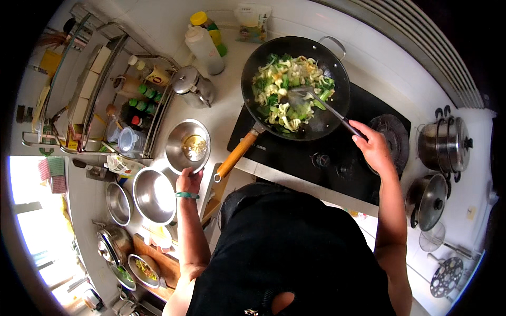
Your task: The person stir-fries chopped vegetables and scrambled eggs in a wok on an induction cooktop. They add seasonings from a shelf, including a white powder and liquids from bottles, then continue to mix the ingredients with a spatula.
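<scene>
My right hand [373, 146] is closed around the dark handle of a spatula [334, 111], whose metal blade reaches into the food. A black wok [327, 55] on the cooktop holds chopped leafy greens with pale yellow-white pieces [287, 79]. The wok's wooden handle [237, 157] points toward me, with neither hand on it. My left hand [190, 181], with a green band at the wrist, grips the near rim of a steel bowl [175, 141]. A little yellowish liquid with small bits lies in its bottom.
Left of the bowl stand a larger steel bowl [145, 195] and a bottle rack [158, 118]. A lidded metal pot [193, 87] and a white squeeze bottle [204, 50] are behind it. At right, lidded pots [444, 142] sit beside the black cooktop [295, 158].
</scene>
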Motion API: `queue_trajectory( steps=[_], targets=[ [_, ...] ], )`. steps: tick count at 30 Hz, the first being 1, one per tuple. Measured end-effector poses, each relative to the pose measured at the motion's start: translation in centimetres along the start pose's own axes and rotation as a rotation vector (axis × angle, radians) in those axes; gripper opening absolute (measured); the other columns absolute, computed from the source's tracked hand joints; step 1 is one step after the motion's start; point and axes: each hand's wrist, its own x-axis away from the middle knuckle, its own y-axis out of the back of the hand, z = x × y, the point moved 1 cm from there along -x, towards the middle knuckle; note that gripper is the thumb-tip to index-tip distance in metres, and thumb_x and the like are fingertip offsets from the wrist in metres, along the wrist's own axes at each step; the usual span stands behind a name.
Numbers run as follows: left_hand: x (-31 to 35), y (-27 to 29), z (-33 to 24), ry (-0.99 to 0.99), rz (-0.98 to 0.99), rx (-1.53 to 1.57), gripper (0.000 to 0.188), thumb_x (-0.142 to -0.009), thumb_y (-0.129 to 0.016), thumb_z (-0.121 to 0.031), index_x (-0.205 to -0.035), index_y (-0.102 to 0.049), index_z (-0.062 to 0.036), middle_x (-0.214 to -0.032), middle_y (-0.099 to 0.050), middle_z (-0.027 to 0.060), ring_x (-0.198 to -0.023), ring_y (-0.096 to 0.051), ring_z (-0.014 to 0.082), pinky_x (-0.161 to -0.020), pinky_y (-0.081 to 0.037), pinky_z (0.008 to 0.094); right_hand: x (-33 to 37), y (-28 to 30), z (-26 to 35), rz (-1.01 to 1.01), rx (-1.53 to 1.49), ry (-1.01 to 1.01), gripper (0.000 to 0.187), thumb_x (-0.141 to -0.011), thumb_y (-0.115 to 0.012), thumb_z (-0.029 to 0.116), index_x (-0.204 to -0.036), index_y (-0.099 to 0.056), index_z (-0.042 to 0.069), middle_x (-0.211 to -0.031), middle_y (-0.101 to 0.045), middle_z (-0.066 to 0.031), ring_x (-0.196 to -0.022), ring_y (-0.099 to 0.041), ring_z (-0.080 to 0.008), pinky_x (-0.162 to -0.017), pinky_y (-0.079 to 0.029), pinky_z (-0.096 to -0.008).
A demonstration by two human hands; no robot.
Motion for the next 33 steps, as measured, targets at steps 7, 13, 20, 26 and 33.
queue_trajectory(
  steps=[7, 13, 20, 26, 33],
  targets=[
    [4.7, -3.0, -2.9, -0.113, 0.073, -0.123, 0.012, -0.083, -0.059, -0.008, -0.087, -0.056, 0.003, -0.082, -0.063, 0.0128, -0.066, -0.065, 0.0243, -0.062, -0.06, 0.0353, 3.3, 7.1, 3.5, 0.162, 0.039, -0.006, 0.039, -0.084, -0.061, 0.004, -0.122, -0.059, 0.012, -0.095, -0.067, -0.0132, -0.083, -0.063, -0.0161, -0.075, -0.048, -0.0278],
    [9.7, -10.2, -4.0, -0.176, 0.204, -0.238, 0.008, -0.086, -0.057, -0.008, -0.086, -0.057, 0.0006, -0.081, -0.062, 0.0114, -0.071, -0.066, 0.0245, -0.062, -0.06, 0.0357, 2.9, 3.8, 3.0, 0.135, 0.296, 0.035, 0.036, -0.083, -0.063, 0.009, -0.117, -0.062, 0.018, -0.087, -0.062, -0.0159, -0.078, -0.061, -0.0329, -0.07, -0.048, -0.0389],
    [11.3, -20.6, -3.4, -0.259, 0.448, -0.421, 0.029, -0.09, -0.054, -0.01, -0.108, -0.049, 0.0115, -0.098, -0.062, 0.0216, -0.084, -0.067, 0.032, -0.067, -0.061, 0.0378, 2.6, 4.4, -0.3, -0.027, -0.062, 0.041, 0.037, -0.087, -0.06, 0.01, -0.124, -0.059, 0.013, -0.072, -0.056, -0.0019, -0.058, -0.048, -0.0086, -0.056, -0.042, -0.0243],
    [9.4, -30.4, -1.0, -0.498, 0.558, -0.639, 0.028, -0.09, -0.048, -0.006, -0.112, -0.048, 0.0115, -0.105, -0.059, 0.0195, -0.085, -0.066, 0.0285, -0.063, -0.062, 0.0374, 2.1, 4.8, -2.6, -0.063, -0.367, -0.259, 0.037, -0.092, -0.054, 0.013, -0.129, -0.053, 0.011, -0.066, -0.051, 0.0013, -0.053, -0.047, -0.0063, -0.049, -0.039, -0.0219],
    [7.1, -37.0, 1.0, -1.015, 0.447, -0.981, 0.029, -0.083, -0.052, -0.016, -0.105, -0.052, 0.0032, -0.087, -0.065, 0.0251, -0.075, -0.064, 0.0395, -0.067, -0.052, 0.0451, 1.4, 3.1, -4.2, -0.076, -0.474, -0.261, 0.036, -0.094, -0.051, 0.015, -0.13, -0.052, 0.009, -0.069, -0.052, -0.0005, -0.054, -0.049, -0.0081, -0.052, -0.043, -0.0239]
  ],
)
